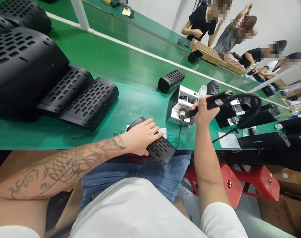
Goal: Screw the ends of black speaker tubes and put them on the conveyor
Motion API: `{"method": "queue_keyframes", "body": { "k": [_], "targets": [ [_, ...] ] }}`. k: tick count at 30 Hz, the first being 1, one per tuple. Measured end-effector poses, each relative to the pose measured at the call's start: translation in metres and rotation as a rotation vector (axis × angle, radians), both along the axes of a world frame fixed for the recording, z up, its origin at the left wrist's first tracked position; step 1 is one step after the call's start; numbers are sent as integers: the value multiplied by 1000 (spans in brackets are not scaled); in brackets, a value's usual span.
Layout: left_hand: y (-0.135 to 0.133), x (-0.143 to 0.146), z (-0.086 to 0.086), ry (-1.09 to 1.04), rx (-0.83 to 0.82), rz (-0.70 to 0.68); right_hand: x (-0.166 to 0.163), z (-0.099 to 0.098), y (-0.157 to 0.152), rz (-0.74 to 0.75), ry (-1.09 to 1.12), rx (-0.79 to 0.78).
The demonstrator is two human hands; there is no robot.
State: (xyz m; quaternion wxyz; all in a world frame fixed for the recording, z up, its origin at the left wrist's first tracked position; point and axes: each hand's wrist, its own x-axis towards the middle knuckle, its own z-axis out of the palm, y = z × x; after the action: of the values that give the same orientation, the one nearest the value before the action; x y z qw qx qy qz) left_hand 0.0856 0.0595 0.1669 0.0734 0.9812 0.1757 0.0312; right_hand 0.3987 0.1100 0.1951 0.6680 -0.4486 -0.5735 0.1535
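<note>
My left hand (142, 137) is closed over a black plastic housing (162, 148) with rows of slots, tilted at the table's front edge above my lap. The fingers lie across its top, and part of the housing is hidden beneath the palm. My right hand (206, 114) grips a black electric screwdriver (218, 100) with a cable at its rear end. The driver's tip points left and down into the front of a black and white screw feeder (174, 110). Whether a screw sits on the tip is too small to tell.
Several larger slotted black housings (91, 102) are stacked at the left of the green table (135, 99). Another slotted housing (171, 80) lies behind the feeder. Black parts (261, 141) and a second feeder stand at right. Red stools (261, 181) are below. Several people work across the bench.
</note>
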Motion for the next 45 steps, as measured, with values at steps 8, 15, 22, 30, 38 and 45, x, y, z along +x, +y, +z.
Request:
{"method": "queue_keyframes", "body": {
  "k": [8,15,22,30,38,45],
  "targets": [
    [-33,-12,4,91,-20,524,-4,-8,-13,-30,55,-67],
    [-30,-39,-1,165,-114,546,-35,25,-82,189,207,1],
    [-28,-38,-3,169,-103,546,-60,17,-112,319,195,-63],
    [-28,-37,-1,167,-129,549,-67,11,-106,369,228,-111],
    [-27,-38,-1,145,-136,534,-69,10,-103,521,191,-152],
    [-25,-39,-3,123,-145,525,-66,6,-103,587,158,-184]
  ]
}}
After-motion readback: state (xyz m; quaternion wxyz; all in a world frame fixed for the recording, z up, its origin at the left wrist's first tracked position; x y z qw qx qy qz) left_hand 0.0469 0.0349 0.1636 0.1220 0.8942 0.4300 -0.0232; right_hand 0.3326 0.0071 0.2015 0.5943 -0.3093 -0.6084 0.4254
